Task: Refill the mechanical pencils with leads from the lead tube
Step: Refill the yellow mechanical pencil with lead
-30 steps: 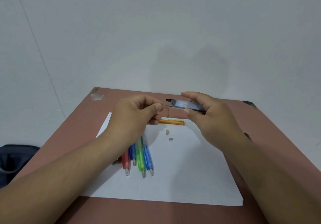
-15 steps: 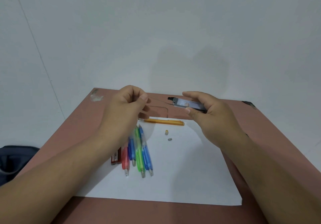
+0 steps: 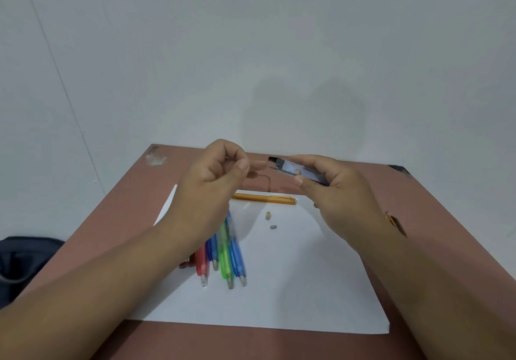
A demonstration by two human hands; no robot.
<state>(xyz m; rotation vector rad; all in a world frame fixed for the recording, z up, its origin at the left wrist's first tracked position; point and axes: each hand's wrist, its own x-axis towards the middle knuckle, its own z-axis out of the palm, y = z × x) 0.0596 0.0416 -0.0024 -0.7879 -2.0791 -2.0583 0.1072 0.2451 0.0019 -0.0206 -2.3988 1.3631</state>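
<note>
Refilling looks barely begun: your right hand grips the lead tube, left fingers pinch something unseen, orange pencil lies uncapped, others wait.

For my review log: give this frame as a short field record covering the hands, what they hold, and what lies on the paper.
right hand: right hand grips the lead tube, raised above the table
left hand: left hand raised beside the tube's open end, fingertips pinched; a lead between them is too fine to confirm
paper: white sheet on the brown table
on paper: orange pencil lying alone; bundle of coloured pencils; two small caps
</note>
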